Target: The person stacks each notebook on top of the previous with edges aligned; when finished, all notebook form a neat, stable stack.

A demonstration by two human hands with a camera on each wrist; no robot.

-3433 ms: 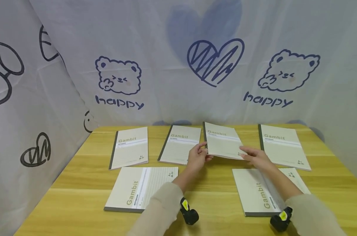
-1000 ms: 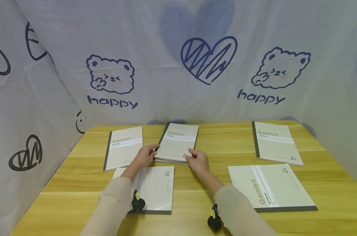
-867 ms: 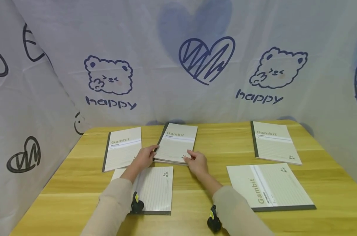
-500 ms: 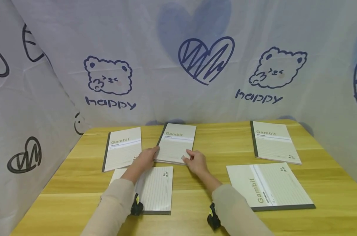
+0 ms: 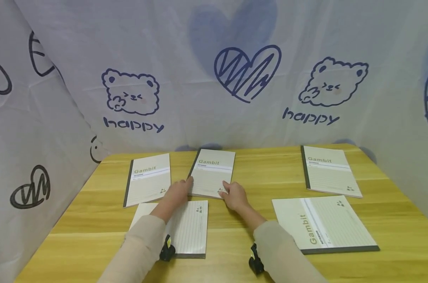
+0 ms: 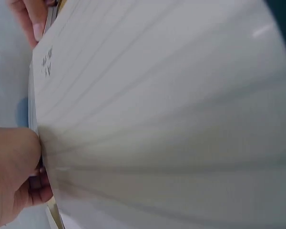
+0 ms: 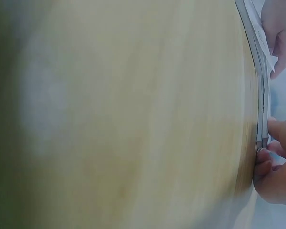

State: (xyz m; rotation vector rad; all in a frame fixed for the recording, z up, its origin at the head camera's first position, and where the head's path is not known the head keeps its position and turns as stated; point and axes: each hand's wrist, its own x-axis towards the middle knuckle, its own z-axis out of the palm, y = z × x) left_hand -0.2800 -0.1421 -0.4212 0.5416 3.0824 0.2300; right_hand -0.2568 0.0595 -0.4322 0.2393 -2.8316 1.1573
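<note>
Two stacked cream Gambit notebooks (image 5: pixel 214 171) with dark spines lie at the back middle of the table in the head view. My left hand (image 5: pixel 178 192) holds their lower left corner, its thumb hidden from above. At the lower right corner, my right hand (image 5: pixel 235 195) pinches the stack, thumb on the cover. From the right wrist, the edges of the stack (image 7: pixel 261 95) show as two close layers between thumb and fingers. Under my left forearm lies a sideways notebook (image 5: pixel 190 232), which fills most of the left wrist view.
Another notebook (image 5: pixel 148 179) lies at back left, and one (image 5: pixel 331 171) at back right. A sideways notebook (image 5: pixel 323 222) rests at front right, partly beneath the right sleeve. A patterned white cloth (image 5: pixel 185 98) hangs behind the wooden table (image 5: pixel 267 173).
The notebook first held raised at centre right now lies on top of the one to its left. Since then, the stack's edges have come into line and my left hand has shifted slightly.
</note>
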